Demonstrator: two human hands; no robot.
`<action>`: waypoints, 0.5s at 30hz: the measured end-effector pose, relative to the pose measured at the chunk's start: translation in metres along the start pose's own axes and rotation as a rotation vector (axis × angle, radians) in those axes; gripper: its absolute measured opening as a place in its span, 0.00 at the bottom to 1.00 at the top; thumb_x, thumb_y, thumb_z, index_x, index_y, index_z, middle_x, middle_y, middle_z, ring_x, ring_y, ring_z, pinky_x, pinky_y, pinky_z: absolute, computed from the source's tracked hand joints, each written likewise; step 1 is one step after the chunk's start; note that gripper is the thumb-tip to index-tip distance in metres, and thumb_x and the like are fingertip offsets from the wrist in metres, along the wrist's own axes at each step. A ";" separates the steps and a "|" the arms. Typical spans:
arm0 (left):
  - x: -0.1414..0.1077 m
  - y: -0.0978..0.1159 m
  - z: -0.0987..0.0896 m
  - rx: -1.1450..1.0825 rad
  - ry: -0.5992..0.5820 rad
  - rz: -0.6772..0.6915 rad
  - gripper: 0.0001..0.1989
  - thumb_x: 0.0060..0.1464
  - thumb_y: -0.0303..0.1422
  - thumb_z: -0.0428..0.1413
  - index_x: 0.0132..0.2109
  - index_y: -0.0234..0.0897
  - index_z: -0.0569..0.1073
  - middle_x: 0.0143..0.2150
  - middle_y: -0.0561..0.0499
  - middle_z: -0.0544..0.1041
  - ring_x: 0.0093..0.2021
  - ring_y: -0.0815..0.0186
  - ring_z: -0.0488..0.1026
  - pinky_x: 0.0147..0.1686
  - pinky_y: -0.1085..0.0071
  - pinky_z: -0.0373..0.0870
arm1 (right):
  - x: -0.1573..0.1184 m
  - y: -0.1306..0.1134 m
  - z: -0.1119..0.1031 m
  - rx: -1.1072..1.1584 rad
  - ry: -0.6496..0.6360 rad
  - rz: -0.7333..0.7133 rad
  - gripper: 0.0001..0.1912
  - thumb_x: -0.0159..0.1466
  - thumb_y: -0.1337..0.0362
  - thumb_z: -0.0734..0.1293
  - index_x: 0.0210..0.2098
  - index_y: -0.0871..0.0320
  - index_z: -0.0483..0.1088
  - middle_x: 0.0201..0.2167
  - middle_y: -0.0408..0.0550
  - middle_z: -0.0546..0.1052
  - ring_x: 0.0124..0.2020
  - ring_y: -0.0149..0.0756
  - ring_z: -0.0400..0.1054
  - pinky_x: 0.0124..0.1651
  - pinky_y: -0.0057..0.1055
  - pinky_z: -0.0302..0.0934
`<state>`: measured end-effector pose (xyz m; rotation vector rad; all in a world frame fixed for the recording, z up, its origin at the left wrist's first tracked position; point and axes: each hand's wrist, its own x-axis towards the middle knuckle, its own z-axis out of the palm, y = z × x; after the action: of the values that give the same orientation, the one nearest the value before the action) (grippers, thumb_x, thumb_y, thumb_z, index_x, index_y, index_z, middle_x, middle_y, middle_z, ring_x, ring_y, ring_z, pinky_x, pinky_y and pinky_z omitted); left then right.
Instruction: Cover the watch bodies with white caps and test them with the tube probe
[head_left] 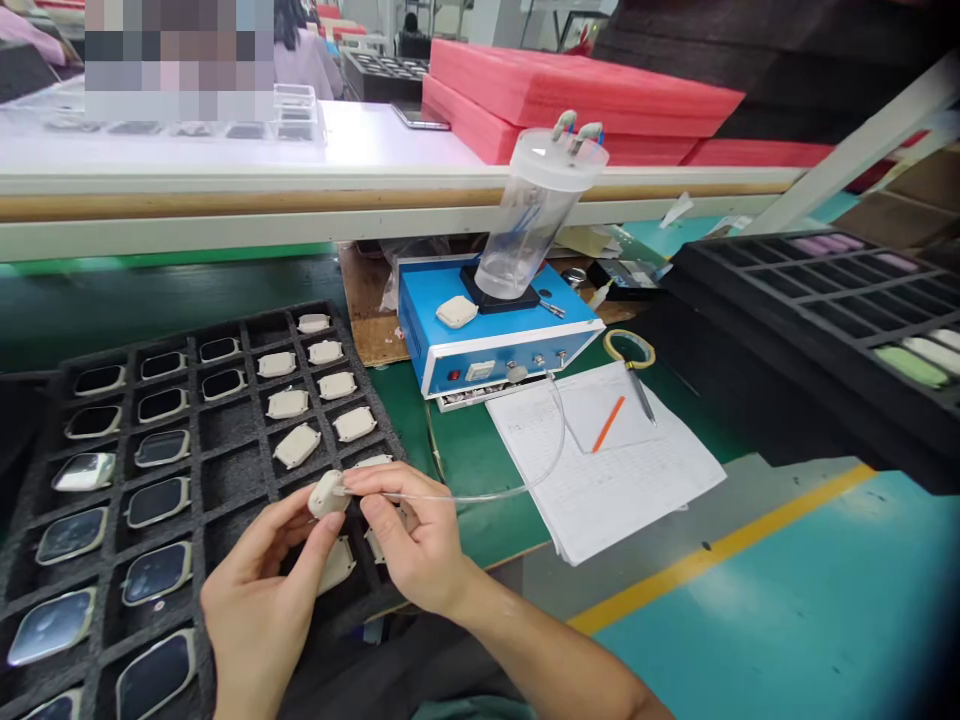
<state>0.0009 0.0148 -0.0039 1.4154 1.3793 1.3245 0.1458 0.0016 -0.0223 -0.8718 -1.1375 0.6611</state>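
Observation:
Between the thumb and fingers of my left hand (262, 585) is a cream smartwatch case (327, 494), held tilted above the foam tray. My right hand (416, 530) pinches the end of a clear thin tube (480, 497) against the side of that case. The tube loops back to a blue machine (502, 345) with a clear cylinder (525, 220) on top. Below my hands, the black foam tray (229, 460) holds dark-screened watch faces (159, 502) in its left columns and cream cases (298, 445) in its right ones. My fingers hide part of the tube's tip.
Another cream case (457, 312) lies on the machine. Right of it are papers (600, 490), an orange strip (608, 424), a pen (641, 395) and a tape roll (629, 348). Black trays (817, 290) stand at right. Red foam (577, 85) sits on the shelf; people are beyond.

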 end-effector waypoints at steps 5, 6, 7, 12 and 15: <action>0.001 0.000 0.002 -0.016 0.011 -0.001 0.16 0.46 0.35 0.73 0.45 0.42 0.86 0.39 0.52 0.87 0.32 0.70 0.83 0.39 0.82 0.80 | 0.000 0.001 0.000 0.005 -0.006 0.004 0.09 0.71 0.69 0.67 0.45 0.56 0.80 0.44 0.54 0.85 0.49 0.42 0.81 0.54 0.41 0.76; 0.001 0.000 0.002 -0.012 0.009 0.001 0.16 0.46 0.35 0.73 0.45 0.42 0.86 0.39 0.52 0.87 0.33 0.70 0.83 0.39 0.82 0.80 | 0.000 0.001 0.000 0.004 -0.007 0.004 0.09 0.71 0.69 0.67 0.45 0.55 0.80 0.44 0.54 0.85 0.48 0.42 0.81 0.54 0.41 0.76; 0.001 0.000 0.002 -0.006 0.008 0.001 0.16 0.47 0.36 0.73 0.45 0.42 0.86 0.39 0.52 0.87 0.33 0.69 0.83 0.40 0.81 0.80 | 0.000 0.001 0.000 0.000 -0.009 0.004 0.09 0.71 0.69 0.67 0.45 0.55 0.80 0.44 0.54 0.85 0.48 0.41 0.81 0.54 0.40 0.76; 0.001 0.000 0.001 0.012 0.009 -0.010 0.17 0.48 0.38 0.72 0.45 0.40 0.86 0.41 0.49 0.87 0.35 0.65 0.84 0.40 0.77 0.82 | 0.000 0.000 0.000 -0.027 -0.008 0.006 0.09 0.71 0.68 0.66 0.45 0.54 0.80 0.44 0.52 0.85 0.49 0.40 0.81 0.54 0.38 0.76; 0.000 0.002 0.002 0.017 0.003 -0.014 0.17 0.48 0.39 0.72 0.45 0.39 0.86 0.41 0.48 0.87 0.37 0.62 0.85 0.40 0.73 0.83 | 0.000 0.000 -0.001 -0.040 -0.012 0.011 0.09 0.72 0.66 0.66 0.45 0.54 0.79 0.44 0.52 0.85 0.49 0.40 0.82 0.54 0.39 0.76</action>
<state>0.0028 0.0148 -0.0026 1.4130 1.4033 1.3089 0.1462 0.0015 -0.0224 -0.9102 -1.1612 0.6556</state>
